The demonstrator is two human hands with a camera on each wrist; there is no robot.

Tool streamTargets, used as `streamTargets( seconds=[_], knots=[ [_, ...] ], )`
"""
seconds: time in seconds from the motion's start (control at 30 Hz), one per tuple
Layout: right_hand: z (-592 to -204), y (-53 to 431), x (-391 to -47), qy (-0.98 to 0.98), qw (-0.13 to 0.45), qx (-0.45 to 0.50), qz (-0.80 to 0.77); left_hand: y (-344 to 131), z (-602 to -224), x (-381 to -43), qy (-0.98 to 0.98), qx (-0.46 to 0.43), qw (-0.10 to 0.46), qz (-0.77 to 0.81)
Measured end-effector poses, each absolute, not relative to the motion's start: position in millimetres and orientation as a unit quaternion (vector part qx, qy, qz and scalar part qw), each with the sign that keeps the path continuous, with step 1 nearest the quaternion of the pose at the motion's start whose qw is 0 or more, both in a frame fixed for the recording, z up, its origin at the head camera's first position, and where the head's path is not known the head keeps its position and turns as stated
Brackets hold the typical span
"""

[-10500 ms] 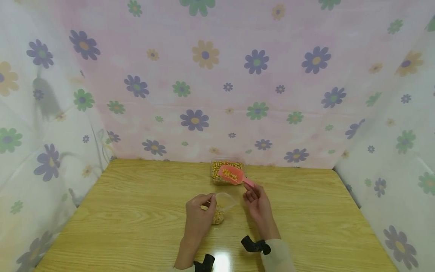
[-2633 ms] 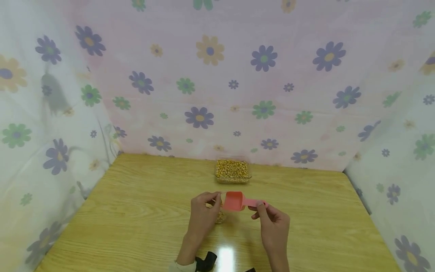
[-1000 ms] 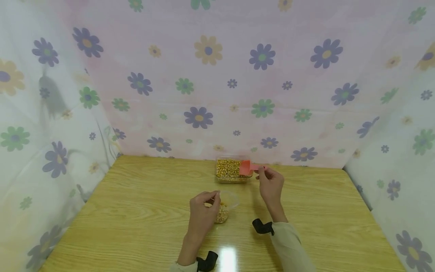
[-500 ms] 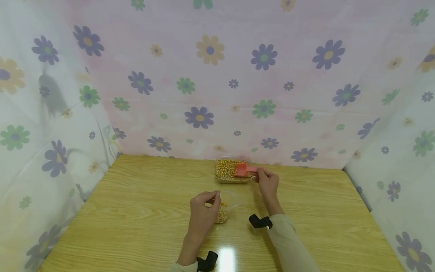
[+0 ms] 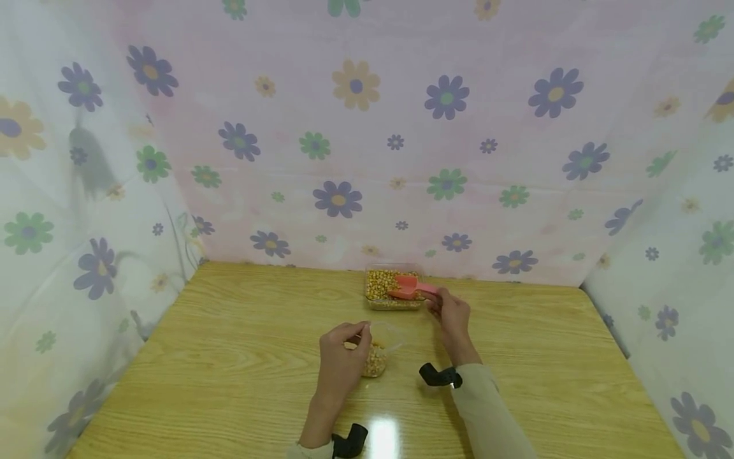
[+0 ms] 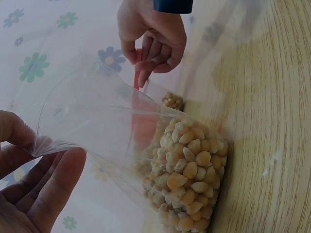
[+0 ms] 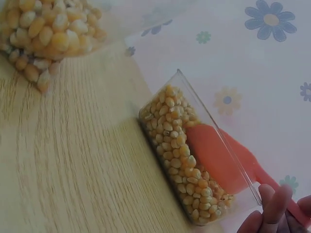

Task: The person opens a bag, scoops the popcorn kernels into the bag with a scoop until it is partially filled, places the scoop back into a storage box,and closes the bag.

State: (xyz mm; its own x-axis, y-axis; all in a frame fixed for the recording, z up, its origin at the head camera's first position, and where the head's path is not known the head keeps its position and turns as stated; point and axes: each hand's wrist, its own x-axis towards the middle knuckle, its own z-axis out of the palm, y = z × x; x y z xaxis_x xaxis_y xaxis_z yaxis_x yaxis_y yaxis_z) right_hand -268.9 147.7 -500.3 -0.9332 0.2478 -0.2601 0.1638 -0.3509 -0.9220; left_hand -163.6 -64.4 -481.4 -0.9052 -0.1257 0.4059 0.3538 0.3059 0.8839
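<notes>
My left hand (image 5: pixel 342 357) pinches the top edge of a clear plastic bag (image 6: pixel 92 111) between thumb and fingers and keeps its mouth spread. Corn kernels (image 6: pixel 187 170) fill the bottom of the bag, which rests on the table. Farther back, my right hand (image 5: pixel 450 315) grips the handle of a pink scoop (image 5: pixel 406 287). The scoop's bowl is pushed into the corn inside a clear rectangular container (image 5: pixel 394 305), its front edge among the kernels in the right wrist view. The handle slants out over the container's right rim.
The container stands at the back of the wood-grain table (image 5: pixel 241 344), close to a flowered cloth backdrop (image 5: pixel 367 159). Similar cloth hangs along both sides. A black wrist mount (image 5: pixel 438 375) sits on each forearm.
Earlier the scoop was tipped over the bag; then it went back to the container. In the last second it has moved left and down into the corn. The left hand stays put.
</notes>
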Motion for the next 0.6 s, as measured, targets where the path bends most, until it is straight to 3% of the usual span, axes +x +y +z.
streamTargets(
  seconds=[0.6],
  knots=[
    [-506.2,149.9,-259.4,-0.401,-0.032,-0.16,0.902,-63.6,-480.8,-162.7,-0.786,-0.071,0.207,-0.578]
  ],
)
